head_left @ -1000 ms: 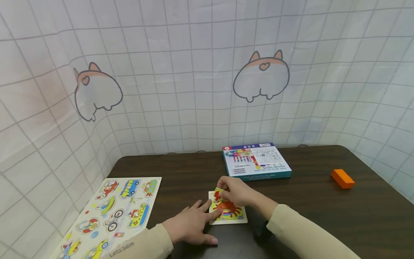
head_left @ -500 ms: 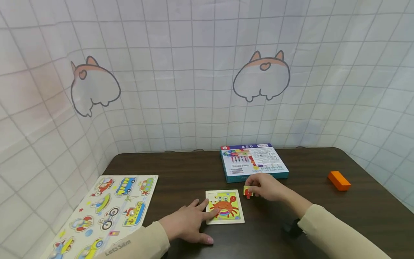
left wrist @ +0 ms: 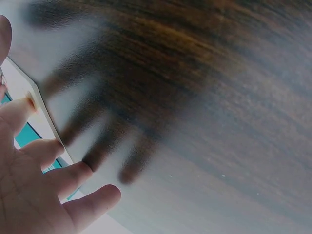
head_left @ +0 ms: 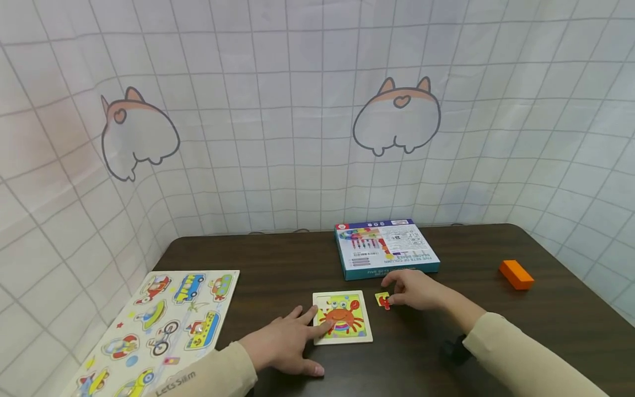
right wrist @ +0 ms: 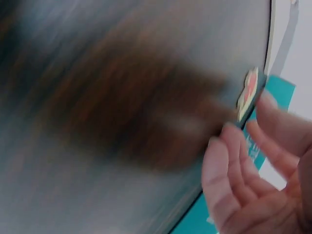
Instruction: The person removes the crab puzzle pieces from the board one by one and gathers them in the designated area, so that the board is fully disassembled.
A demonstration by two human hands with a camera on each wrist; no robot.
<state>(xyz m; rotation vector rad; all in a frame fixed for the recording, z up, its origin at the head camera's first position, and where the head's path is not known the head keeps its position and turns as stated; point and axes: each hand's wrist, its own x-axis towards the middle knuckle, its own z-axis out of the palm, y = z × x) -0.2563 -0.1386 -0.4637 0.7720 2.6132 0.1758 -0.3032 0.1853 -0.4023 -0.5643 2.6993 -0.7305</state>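
A small crab jigsaw puzzle in a pale square frame lies on the dark table, with a bare pale space at its upper left. My left hand is spread beside it, the index finger reaching over the crab picture and another fingertip at the frame's left edge. To the right of the frame lies a loose yellow-and-red jigsaw piece. My right hand is at this piece, its thumb tip by the piece's right edge and the index finger apart above it. In the right wrist view the piece lies beyond the parted fingertips.
A boxed bead set lies behind my right hand. On the left is a large vehicle puzzle board, partly under my left sleeve. An orange block sits toward the right edge of the table. A white grid curtain hangs behind.
My right hand has lifted the jigsaw piece out of the puzzle's upper left, carried it right and laid it on the table, its fingers now parted. My left hand has stayed on the puzzle.
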